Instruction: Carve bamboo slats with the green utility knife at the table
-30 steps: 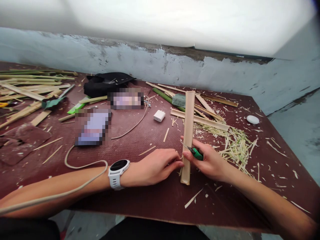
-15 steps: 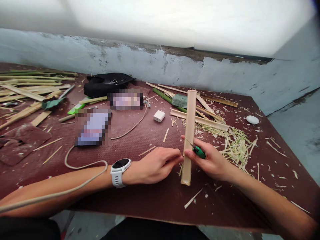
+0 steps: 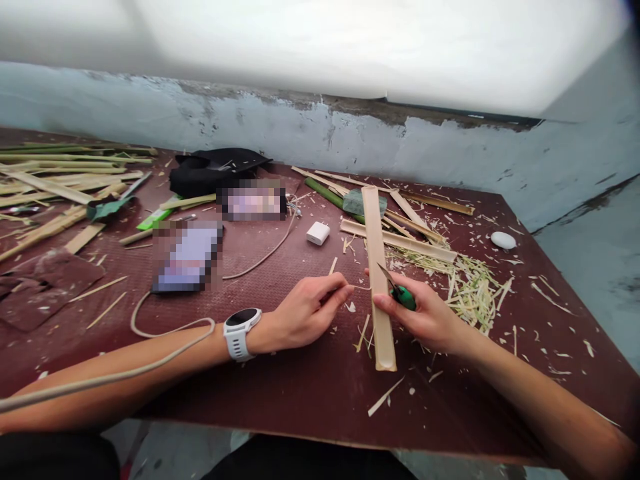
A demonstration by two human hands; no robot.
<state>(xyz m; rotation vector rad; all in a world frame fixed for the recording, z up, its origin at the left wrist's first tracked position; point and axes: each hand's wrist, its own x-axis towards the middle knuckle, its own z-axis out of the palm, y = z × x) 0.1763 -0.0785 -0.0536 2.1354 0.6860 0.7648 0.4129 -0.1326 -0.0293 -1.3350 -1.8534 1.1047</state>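
My right hand (image 3: 434,317) is closed round a split piece of bamboo (image 3: 379,320), its thumb lying on the pale hollow face. The same hand also keeps hold of a knife with a green handle (image 3: 404,297), its short blade pointing up and left over the bamboo. To the left of the piece, my left hand (image 3: 313,310) is pinched shut. A thin bamboo sliver (image 3: 361,288) runs from its fingertips to the bamboo's left edge. A white watch (image 3: 240,339) is on my left wrist.
Bamboo shavings (image 3: 475,293) and split pieces lie to the right, near a white oval object (image 3: 503,240). A white charger (image 3: 318,233), a phone with a cable (image 3: 185,257), a black cloth item (image 3: 215,167) and a bamboo pile (image 3: 60,177) are farther back and left.
The bamboo piece has tilted, its far end swinging left and its near end right. My left hand has drawn back a little leftward, with the sliver now visible.
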